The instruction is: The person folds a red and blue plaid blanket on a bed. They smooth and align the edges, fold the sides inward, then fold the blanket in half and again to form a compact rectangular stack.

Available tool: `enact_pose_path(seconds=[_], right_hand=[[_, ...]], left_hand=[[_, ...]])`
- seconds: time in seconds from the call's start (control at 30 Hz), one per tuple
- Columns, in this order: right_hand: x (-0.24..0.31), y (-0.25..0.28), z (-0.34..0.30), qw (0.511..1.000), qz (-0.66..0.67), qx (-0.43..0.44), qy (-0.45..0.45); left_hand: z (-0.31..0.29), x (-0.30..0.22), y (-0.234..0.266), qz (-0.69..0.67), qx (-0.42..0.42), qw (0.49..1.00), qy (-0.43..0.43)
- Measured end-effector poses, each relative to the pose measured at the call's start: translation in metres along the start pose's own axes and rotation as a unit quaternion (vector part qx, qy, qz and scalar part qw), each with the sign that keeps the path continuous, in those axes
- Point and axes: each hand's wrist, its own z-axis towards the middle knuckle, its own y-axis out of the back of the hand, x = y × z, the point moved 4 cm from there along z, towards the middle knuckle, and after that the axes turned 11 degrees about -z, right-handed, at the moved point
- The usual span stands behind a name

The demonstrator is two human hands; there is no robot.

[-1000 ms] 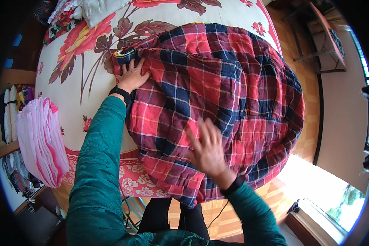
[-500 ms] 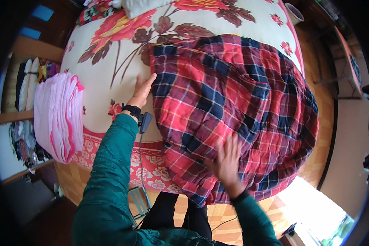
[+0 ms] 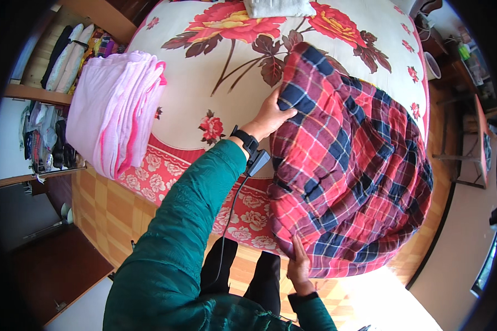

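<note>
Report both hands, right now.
Left hand: closed on the plaid cloth, at its left edge.
Right hand: at the cloth's lower edge; most fingers hidden, grip cannot be told.

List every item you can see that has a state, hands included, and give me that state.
Plaid cloth: rumpled, lying partly on the bed.
Left hand: holding the plaid cloth's left edge.
Right hand: gripping its near edge, thumb on top.
Pink cloth: folded into a thick stack.
Flowered sheet: spread out.
White cloth: partly out of frame, folding unclear.
</note>
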Motion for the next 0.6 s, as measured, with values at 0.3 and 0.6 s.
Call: enact_pose_path(seconds=[0.3, 0.6], right_hand=[[0.183, 0.079, -0.024, 0.997, -0.03, 0.001, 0.071], [0.139, 0.036, 0.0, 0.957, -0.012, 0.263, 0.123]], left_hand=[[0.03, -0.188, 0.052, 0.094, 0.043, 0.989, -0.11], [-0.029, -0.173, 0.076, 0.167, -0.153, 0.973, 0.051]])
